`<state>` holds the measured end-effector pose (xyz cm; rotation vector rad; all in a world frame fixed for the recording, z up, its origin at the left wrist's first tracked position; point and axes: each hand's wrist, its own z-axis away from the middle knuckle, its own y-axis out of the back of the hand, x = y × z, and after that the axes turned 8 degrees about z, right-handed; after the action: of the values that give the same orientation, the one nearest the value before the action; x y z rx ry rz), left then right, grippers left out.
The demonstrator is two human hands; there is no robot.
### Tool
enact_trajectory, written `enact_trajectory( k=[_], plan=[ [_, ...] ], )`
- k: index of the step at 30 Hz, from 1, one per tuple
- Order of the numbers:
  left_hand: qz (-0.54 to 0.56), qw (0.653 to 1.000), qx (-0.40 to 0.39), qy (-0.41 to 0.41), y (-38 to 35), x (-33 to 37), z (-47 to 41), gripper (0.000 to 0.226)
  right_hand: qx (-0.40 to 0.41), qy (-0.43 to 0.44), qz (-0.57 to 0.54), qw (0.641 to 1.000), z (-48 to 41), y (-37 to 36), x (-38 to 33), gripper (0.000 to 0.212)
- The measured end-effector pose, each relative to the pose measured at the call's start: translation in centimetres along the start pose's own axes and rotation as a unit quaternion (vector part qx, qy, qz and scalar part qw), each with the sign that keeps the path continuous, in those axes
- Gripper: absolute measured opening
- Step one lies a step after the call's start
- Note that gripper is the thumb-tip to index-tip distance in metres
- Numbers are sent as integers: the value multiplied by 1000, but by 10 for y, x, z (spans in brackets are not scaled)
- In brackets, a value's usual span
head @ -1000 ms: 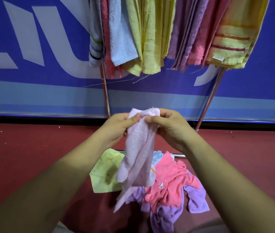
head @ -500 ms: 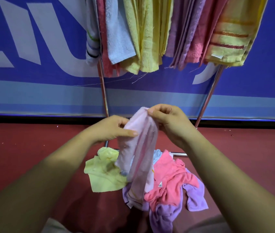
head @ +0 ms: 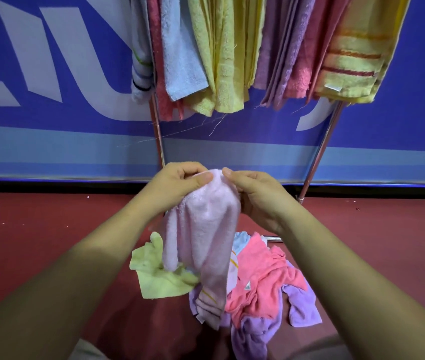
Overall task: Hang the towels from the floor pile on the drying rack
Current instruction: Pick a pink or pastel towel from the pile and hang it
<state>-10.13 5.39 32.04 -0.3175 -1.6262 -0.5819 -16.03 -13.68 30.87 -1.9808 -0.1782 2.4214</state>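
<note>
Two hands grasp one pale pink towel [head: 203, 229] at its top edge. We record the left hand [head: 177, 185] pinching the fabric between thumb and curled fingers, and the right hand [head: 255, 196] pinching it just beside, thumb on top. The towel hangs bunched from both grips, its striped lower end dangling in front of the floor pile [head: 263, 271]; we cannot tell whether it touches the pile. The pile lies on the red floor [head: 50, 229] at the foot of the drying rack [head: 318, 157] and holds green, coral pink, light blue and purple towels. Above, the rack carries hung towels [head: 221, 48] packed side by side, before a blue banner [head: 50, 126].
</note>
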Motion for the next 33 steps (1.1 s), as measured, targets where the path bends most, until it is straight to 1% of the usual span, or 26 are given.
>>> enact_trajectory(
  k=[2,4,6,9,11,13,15,17,19,20,23,25,27,29,30,31,33],
  plan=[
    [-17,1000,-8,1,2,1,1,16,13,4,5,1000,-3,1,2,46],
    [-37,999,-9,2,2,3,3,16,7,13,25,1000,-3,3,2,33],
    [-54,999,-6,1,2,4,4,17,18,32,60,998,-2,2,2,20],
    [-76,997,2,-7,4,4,3,20,74,72,88,991,-1,3,-4,14],
    [-129,992,4,-8,10,3,2,22,133,95,101,981,-3,10,-10,16],
    [-208,977,-33,24,21,1,1,25,192,111,155,963,-8,20,-13,17],
    [-293,949,-90,73,35,-6,1,29,244,120,194,943,-15,30,-11,15],
    [-357,919,-118,116,48,-13,3,29,288,120,199,929,-21,40,-8,14],
    [-402,897,-111,146,59,-18,5,23,324,119,204,916,-23,51,-6,15],
    [-419,889,-98,158,64,-19,6,24,339,121,205,910,-23,55,-6,14],
    [-432,885,-62,161,78,-26,7,35,354,123,222,900,-22,64,-3,13],
    [-408,902,-44,133,78,-27,7,34,341,110,249,900,-22,63,1,14],
    [-335,936,-7,103,69,-24,7,28,338,95,267,898,-23,59,4,15],
    [-211,974,41,70,56,-16,4,14,337,95,281,894,-23,55,4,15],
    [-137,987,53,60,49,-11,3,6,333,105,289,892,-23,52,3,13],
    [-64,995,55,54,44,-7,2,12,327,117,300,888,-21,49,1,11],
    [61,997,20,49,36,-1,2,19,314,128,320,885,-19,43,-2,9]
  ],
)
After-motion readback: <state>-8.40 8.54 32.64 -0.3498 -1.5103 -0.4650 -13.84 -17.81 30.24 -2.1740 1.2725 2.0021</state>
